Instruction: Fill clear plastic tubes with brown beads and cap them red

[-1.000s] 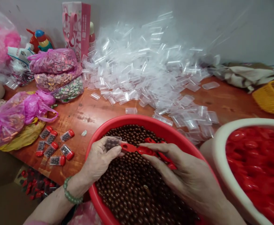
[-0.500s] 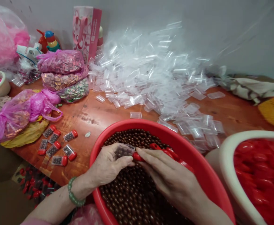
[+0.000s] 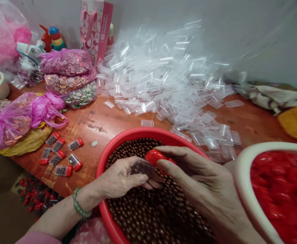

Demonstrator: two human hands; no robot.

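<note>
Between the thumb and fingers of my left hand (image 3: 123, 179) is a clear plastic case (image 3: 143, 169) with dark balls inside. My right hand (image 3: 199, 183) pinches a red cap (image 3: 155, 156), just right of the case and slightly above it; more red shows behind the fingers. Both hands are over a red basin (image 3: 104, 200) of shiny brown balls (image 3: 148, 210). A cream tub (image 3: 242, 176) of red caps (image 3: 277, 189) stands at the right. Several filled cases with red caps (image 3: 58, 158) lie on the table to the left.
Clear empty cases (image 3: 163, 84) are heaped along the wall. Pink bags of small packets (image 3: 67, 64) lie at the left on the wooden table (image 3: 87, 169). A box of capped cases (image 3: 36, 196) is below the table edge. A yellow basket (image 3: 295, 122) sits far right.
My right hand has moved right and slightly up, and now pinches a red cap apart from the case. My left hand has shifted slightly right with the case. The view has shifted a little.
</note>
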